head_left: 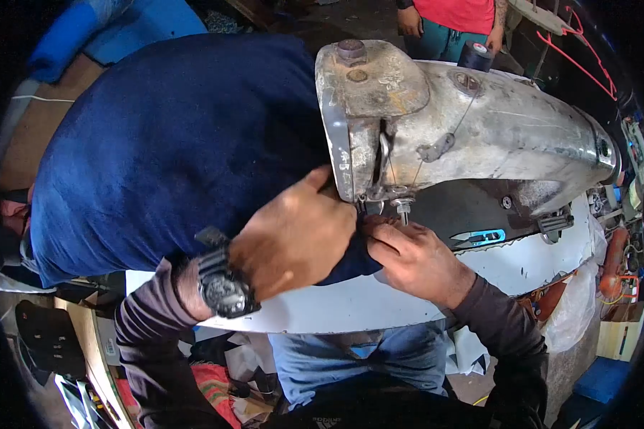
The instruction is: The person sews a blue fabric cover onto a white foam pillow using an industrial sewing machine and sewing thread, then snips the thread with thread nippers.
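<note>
A large, stuffed navy-blue cushion lies on the left, its narrow end reaching under the head of a worn metal sewing machine. My left hand, with a black watch on its wrist, is closed on the cushion's cloth just left of the needle area; its fingertips are hidden. On the other side of the needle, my right hand pinches the edge of the same cloth, the fingers bent together. The needle itself is mostly hidden behind the hands.
Blue-handled thread snips lie on the machine bed to the right. A dark thread spool stands behind the machine arm. The white tabletop ends in front of my lap. Beyond the machine, a person in a red shirt stands.
</note>
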Action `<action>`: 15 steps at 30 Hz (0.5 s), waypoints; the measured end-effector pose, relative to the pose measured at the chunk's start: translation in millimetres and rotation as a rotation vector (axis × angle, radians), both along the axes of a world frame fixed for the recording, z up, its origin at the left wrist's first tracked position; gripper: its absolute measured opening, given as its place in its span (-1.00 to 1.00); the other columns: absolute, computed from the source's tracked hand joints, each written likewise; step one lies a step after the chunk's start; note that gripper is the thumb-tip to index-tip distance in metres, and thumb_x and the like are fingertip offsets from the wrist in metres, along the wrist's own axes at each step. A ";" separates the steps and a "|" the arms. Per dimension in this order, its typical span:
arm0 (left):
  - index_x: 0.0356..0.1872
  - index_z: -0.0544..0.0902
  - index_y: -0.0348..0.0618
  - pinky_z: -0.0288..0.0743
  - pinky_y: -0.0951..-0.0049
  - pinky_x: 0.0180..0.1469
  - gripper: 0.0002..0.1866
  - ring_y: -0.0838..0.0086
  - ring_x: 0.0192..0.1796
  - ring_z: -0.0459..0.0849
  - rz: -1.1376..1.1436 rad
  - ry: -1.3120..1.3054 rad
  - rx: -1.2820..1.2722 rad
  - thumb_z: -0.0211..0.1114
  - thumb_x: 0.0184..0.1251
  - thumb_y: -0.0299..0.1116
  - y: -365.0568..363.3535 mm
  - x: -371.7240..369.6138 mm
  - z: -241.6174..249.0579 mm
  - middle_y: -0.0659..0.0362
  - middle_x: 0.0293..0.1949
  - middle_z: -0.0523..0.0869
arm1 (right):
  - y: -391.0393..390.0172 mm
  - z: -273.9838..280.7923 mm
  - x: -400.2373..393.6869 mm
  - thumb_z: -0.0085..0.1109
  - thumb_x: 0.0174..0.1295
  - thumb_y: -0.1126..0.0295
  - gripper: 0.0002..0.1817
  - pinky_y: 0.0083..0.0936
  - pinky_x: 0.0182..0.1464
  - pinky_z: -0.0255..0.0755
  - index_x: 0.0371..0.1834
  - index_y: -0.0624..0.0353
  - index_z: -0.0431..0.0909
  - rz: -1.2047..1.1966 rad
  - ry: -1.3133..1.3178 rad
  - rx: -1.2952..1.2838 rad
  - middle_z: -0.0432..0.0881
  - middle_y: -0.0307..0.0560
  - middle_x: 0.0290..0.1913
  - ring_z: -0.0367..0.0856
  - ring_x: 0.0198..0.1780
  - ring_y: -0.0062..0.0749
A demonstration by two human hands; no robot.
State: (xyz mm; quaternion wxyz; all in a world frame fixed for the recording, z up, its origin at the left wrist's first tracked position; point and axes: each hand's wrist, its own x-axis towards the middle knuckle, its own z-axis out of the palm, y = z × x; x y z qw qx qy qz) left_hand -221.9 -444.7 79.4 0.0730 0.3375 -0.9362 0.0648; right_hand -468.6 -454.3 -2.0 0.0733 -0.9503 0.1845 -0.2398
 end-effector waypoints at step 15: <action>0.09 0.88 -0.17 0.32 -0.02 0.74 -0.65 0.29 0.47 0.73 -0.025 -0.144 -0.101 0.37 0.36 -0.31 50.7 6.4 -25.8 0.14 0.23 0.88 | 20.4 -4.9 -6.0 0.39 0.27 0.34 -0.65 -0.32 0.21 0.77 0.07 0.30 0.77 0.070 0.065 -0.152 0.67 -0.02 0.13 0.62 0.22 -0.24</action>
